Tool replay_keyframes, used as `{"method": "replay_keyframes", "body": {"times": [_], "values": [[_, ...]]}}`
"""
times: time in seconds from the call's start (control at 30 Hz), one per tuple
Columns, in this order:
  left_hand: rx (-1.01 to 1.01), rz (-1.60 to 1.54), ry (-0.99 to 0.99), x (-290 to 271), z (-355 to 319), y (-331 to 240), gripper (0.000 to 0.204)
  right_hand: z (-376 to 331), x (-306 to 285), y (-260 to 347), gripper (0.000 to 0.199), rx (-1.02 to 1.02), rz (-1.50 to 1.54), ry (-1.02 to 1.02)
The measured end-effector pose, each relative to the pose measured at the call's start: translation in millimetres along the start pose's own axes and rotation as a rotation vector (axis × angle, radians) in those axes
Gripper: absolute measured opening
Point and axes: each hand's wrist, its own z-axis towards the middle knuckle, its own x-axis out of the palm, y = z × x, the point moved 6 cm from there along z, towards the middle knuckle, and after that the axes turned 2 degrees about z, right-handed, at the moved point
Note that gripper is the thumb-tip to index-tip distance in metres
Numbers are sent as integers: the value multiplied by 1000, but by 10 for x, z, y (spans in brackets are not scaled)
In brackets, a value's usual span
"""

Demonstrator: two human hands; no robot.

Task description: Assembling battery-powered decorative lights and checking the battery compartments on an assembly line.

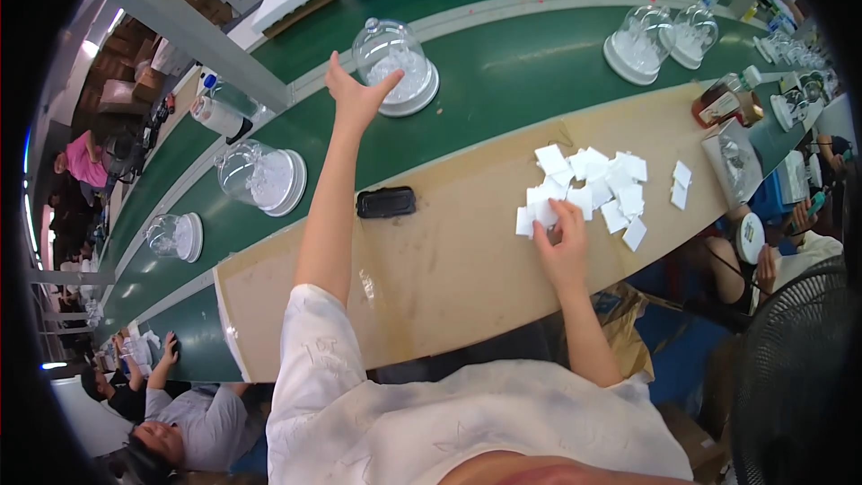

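Note:
My left hand [357, 101] reaches out over the green conveyor belt with thumb and fingers spread wide. Its thumb overlaps a clear dome [388, 47] on a round white base, which has whitish clear pieces inside; whether they touch cannot be told. On the cardboard-covered bench, my right hand [564, 247] is at the near left edge of a loose pile of small white squares [620, 181]. Thumb and index finger close on one white square [543, 213]. Two more white squares [681, 183] lie apart, right of the pile.
A black phone-like object [386, 202] lies on the cardboard [449, 269]. More domes [260, 178] stand along the belt [503, 63] at left and right. A bottle of dark liquid [720, 101] is at the right end. A black fan [799, 368] is close at right. Other people sit on both sides.

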Motion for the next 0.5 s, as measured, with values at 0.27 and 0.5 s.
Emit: {"method": "replay_keyframes", "body": {"times": [0.27,0.5], "values": [[-56,-256,-30,192,20,203,111,-57,99,-69,37,-141,-91,-132],[5,-432,-47,-142,-158,0,110,-76,-143,-135,18,31,20,-169]]}}
